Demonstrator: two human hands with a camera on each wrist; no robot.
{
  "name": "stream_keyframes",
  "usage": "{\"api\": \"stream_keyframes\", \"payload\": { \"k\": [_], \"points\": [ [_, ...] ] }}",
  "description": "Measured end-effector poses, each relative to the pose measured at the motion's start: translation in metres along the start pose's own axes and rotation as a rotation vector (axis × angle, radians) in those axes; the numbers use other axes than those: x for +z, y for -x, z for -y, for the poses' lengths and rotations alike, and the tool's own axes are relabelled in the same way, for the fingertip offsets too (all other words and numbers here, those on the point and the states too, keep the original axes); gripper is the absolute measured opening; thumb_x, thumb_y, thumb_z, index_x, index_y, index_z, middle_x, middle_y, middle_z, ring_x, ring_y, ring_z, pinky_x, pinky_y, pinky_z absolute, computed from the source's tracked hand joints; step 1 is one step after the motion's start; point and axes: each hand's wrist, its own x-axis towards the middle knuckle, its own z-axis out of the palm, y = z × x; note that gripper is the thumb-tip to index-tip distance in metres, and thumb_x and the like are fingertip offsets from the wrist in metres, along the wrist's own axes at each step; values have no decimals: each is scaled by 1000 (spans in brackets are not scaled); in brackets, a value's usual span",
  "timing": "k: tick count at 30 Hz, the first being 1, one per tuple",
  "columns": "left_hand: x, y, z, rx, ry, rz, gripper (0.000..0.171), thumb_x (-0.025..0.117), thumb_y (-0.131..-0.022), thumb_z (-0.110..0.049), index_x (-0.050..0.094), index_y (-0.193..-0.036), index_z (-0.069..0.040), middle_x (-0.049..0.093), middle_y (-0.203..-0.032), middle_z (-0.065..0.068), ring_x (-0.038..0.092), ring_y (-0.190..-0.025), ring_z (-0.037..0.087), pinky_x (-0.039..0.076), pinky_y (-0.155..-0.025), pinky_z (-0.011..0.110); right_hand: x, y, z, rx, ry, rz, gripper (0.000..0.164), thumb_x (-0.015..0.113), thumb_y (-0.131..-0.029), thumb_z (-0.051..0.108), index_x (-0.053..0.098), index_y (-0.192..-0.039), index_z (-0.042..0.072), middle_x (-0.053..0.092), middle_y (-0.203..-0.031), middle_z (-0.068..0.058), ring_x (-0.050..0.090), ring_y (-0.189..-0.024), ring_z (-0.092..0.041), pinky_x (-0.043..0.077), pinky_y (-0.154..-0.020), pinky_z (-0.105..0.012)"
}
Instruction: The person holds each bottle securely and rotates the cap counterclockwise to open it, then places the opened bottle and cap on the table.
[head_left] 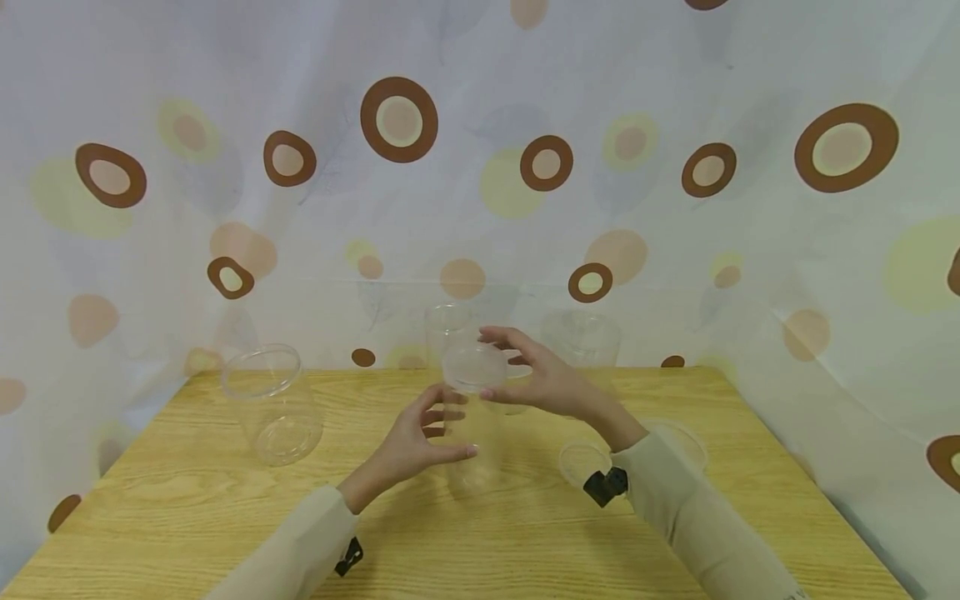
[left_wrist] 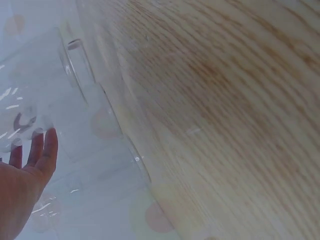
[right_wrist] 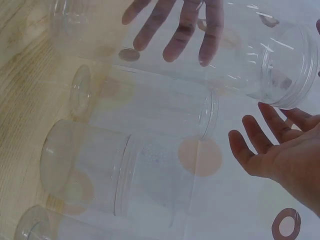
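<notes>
A tall clear plastic jar [head_left: 474, 467] stands upright at the middle of the wooden table, its hazy round lid [head_left: 476, 369] on top. My left hand [head_left: 415, 440] holds the jar's body from the left, fingers round the far side and thumb in front. Above it, my right hand [head_left: 547, 377] grips the lid from the right, with fingers behind and thumb at the near edge. In the right wrist view, the jar lies across the top, left fingers [right_wrist: 182, 37] over its wall and right fingers [right_wrist: 255, 140] at its lid end. Only part of the left hand [left_wrist: 30, 177] shows in the left wrist view.
A wide clear jar [head_left: 277, 417] leans in view at the left. Behind the hands stand a narrow clear jar [head_left: 448, 321] and a wider one [head_left: 583, 337]. Two clear discs, a small one [head_left: 585, 462] and a larger one [head_left: 686, 442], lie near the right sleeve. A patterned curtain [head_left: 465, 208] encloses the table.
</notes>
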Motion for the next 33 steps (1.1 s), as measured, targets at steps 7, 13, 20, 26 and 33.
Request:
{"api": "stream_keyframes", "payload": {
  "k": [7,13,20,26,33],
  "points": [
    [0,2,-10,-24,-16,-16,62,76,-73,-9,43,-124,-20,48,-126,9,54,-114,31,44,-91,53,11,3,0,14,49,-102,71,72,-77,34,39,-136,10,45,-136,-6,43,-123,-23,36,-99,-48],
    [-2,6,-28,-14,31,35,62,74,-74,-4,42,-126,-12,47,-126,12,52,-114,37,43,-91,56,8,2,-1,-13,22,-55,65,71,-79,32,42,-134,16,45,-135,-2,43,-122,-21,39,-98,-45],
    [-4,10,-32,-22,35,100,64,74,-74,-7,41,-128,-16,46,-128,11,51,-116,35,43,-92,52,-6,1,-8,-11,-266,223,67,65,-85,16,29,-142,14,33,-144,-1,44,-120,-28,50,-85,-39],
    [-4,10,-32,-20,31,83,61,74,-75,-5,41,-126,-10,45,-128,11,50,-116,36,41,-93,55,-5,1,-7,-23,-245,206,69,66,-84,17,28,-142,22,30,-145,0,40,-124,-28,47,-88,-41],
    [-3,10,-34,-24,3,23,62,74,-74,-5,42,-126,-14,46,-127,10,50,-116,36,41,-93,56,10,5,2,-1,-24,-80,71,72,-78,30,34,-137,22,39,-140,-6,38,-125,-24,37,-99,-47]
  ]
}}
